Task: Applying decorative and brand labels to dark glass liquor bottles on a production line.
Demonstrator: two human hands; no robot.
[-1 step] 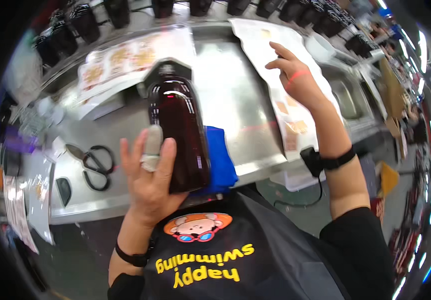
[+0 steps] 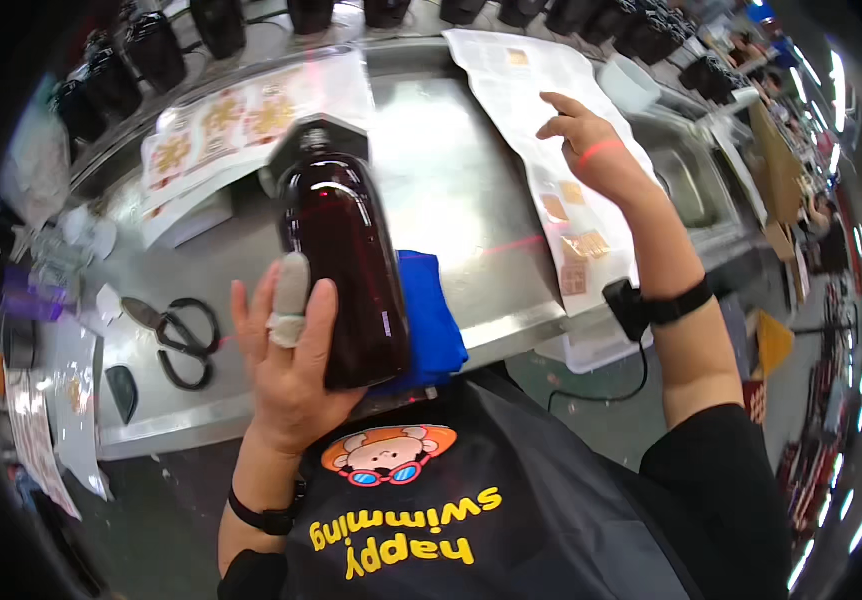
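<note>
Dark brown bottle point(image 2: 351, 290) at the near edge of the counter point(image 2: 451, 170); long axis runs near to far, neck end far, canted a little left. Standing or lying: can't tell. Left hand point(image 2: 291, 375) nearer, just left of its near half, fingers loosely fanned; contact or grip unclear. Right hand point(image 2: 591, 155) well apart, far right, fingers spread over white sheet point(image 2: 496, 75). Blue cloth point(image 2: 436, 325) just right of bottle.

left hand point(image 2: 291, 390) beside dark bottle point(image 2: 346, 270) | right hand point(image 2: 591, 155) over white sheet point(image 2: 513, 108)
</note>
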